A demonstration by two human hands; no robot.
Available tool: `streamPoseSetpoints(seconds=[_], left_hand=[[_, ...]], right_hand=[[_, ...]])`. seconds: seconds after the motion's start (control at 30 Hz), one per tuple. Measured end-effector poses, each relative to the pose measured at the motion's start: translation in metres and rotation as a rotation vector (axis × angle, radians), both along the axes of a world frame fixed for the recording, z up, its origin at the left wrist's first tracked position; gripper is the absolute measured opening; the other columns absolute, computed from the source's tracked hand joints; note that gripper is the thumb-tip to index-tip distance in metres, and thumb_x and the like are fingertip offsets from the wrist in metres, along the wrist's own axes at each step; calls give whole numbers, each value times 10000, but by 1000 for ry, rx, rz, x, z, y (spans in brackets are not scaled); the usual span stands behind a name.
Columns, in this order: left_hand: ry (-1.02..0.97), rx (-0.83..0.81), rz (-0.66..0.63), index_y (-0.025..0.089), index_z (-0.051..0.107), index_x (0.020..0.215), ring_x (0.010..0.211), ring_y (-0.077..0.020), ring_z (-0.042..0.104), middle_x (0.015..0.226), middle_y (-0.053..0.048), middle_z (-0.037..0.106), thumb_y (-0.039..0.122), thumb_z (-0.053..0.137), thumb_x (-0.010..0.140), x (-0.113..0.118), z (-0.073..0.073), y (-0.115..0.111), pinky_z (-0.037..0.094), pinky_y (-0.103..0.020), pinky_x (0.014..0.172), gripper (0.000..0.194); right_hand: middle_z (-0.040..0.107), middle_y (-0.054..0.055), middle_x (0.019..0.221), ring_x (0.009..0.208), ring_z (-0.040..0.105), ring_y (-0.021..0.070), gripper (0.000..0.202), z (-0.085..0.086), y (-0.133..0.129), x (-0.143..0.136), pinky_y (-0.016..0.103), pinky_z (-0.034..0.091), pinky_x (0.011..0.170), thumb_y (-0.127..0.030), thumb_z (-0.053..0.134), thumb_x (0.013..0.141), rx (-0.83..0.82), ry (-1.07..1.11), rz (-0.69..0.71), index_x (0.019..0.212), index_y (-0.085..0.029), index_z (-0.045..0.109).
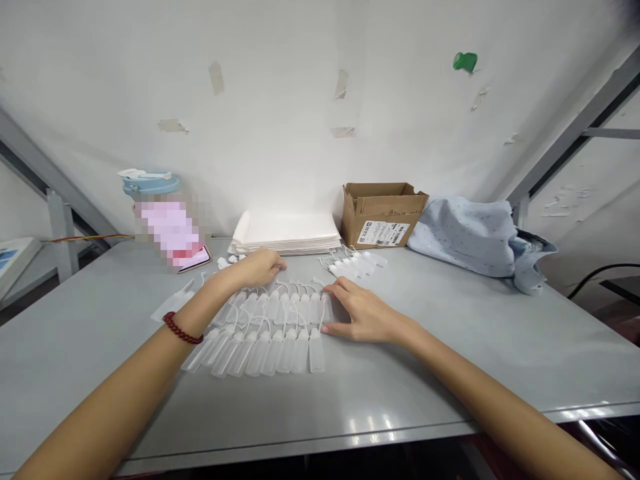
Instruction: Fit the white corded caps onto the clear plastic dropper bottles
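Several translucent white tags with white cords [255,353] lie in two overlapping rows on the grey table [400,400]. My left hand [260,267] is above the back row, its fingers bent and partly hidden, so I cannot make out what they hold. At the right end of the rows, my right hand [357,310] rests with thumb and fingers apart, the fingertips beside the last tags and their cords. A smaller group of tags [355,265] lies behind my right hand. More tags [173,303] lie left of my left wrist, which wears a dark red bead bracelet.
A stack of white sheets [287,233] stands by the wall, beside an open cardboard box [383,217]. Light blue cloth [465,237] lies at the right. A phone [173,230] leans against a blue-lidded container [150,183] at the left.
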State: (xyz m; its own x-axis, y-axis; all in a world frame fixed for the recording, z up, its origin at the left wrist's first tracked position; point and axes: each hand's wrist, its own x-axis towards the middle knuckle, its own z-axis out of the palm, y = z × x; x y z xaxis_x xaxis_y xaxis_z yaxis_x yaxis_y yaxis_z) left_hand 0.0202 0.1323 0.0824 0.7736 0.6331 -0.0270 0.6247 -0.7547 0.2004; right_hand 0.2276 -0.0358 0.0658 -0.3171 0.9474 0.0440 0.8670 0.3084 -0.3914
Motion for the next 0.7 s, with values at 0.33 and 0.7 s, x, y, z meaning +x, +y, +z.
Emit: streamPoseSetpoints(seconds=[0.33,0.7], left_hand=[[133,-46,4,134,616,1019,938,-196,621,1064,-68,638,296,551,908,10,3,2,511,-397,829,207],[244,-109,-37,149,574,1112,934,-197,612,1113,-76,602,306,545,914,15,1,23,528,-389,796,254]], right_hand=[[538,94,1008,833,549,229,455,-4,3,2,347,434,723,-397,628,792,14,77,-31,1165,-159,523],[469,-39,744,563,419,120,424,-5,7,3,241,358,579,-54,391,761,84,318,-86,1166,-173,355]])
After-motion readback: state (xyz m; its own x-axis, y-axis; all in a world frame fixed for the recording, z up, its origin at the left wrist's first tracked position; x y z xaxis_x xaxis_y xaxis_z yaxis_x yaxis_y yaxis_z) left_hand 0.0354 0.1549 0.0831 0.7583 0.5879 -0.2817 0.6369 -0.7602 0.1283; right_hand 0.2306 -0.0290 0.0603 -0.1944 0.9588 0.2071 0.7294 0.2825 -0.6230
